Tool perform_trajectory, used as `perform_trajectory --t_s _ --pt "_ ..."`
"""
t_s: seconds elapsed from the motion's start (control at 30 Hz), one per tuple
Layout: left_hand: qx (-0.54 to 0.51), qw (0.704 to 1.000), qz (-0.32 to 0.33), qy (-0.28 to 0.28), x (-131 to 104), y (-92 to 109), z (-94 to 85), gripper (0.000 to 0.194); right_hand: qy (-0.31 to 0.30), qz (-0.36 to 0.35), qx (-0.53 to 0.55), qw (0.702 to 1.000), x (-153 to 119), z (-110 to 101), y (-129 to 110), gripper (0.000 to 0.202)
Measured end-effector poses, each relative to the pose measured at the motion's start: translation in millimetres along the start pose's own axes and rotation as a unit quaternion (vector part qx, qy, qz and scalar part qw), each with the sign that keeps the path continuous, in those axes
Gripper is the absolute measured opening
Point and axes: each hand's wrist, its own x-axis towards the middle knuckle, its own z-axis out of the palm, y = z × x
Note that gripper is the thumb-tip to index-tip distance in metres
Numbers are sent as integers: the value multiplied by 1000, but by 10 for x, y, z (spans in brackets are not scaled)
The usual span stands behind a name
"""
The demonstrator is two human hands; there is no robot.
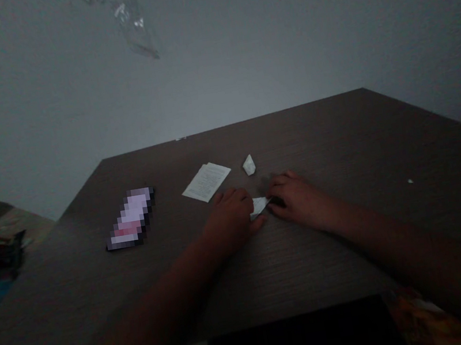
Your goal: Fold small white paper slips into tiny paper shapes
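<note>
**Both hands close in on a small white paper piece (258, 206)**

We find the small white paper piece on the near side of the tabletop's (316, 135) middle, between our left hand (228, 219) and our right hand (296, 199). We judge the step in hand to be fine fingertip work on it, perhaps a fold. To do that well, we would keep the left end pinned flat, line up the edges before pressing, and let the right fingertips do the small adjusting. A light, even press should suit thin paper better than a pull, which could tear it or skew the edge. The light is dim, so we would check the edges closely.

Our left hand lies palm down, its fingers curled over the paper's left end and its thumb stretched along the near side; it is closed on the paper. Our right hand comes in from the other side, fingers bent, with a narrow dark gap between thumb and index finger. The paper's right corner reaches those fingertips, but we cannot tell whether they pinch it. Both forearms angle inward from the bottom corners, low over the wood-grain surface.

Just beyond the hands sits a small folded paper (249, 165); to its left lie printed sheets (206, 182), and farther left a phone (131, 218), its screen pixelated. A tiny white scrap (410, 181) lies well apart, to the right.
</note>
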Motion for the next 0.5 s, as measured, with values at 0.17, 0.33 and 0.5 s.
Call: perform_trajectory --t_s 0.17,0.33,0.5 --pt "-3 1000 1 9 27 12 52 8 14 -14 31 999 15 74 19 8" --pt "-18 1000 4 18 8 19 47 17 31 -34 65 997 0 115 59 5" --pt "-77 995 3 59 4 3 62 11 44 -36 88 994 8 141 96 9"
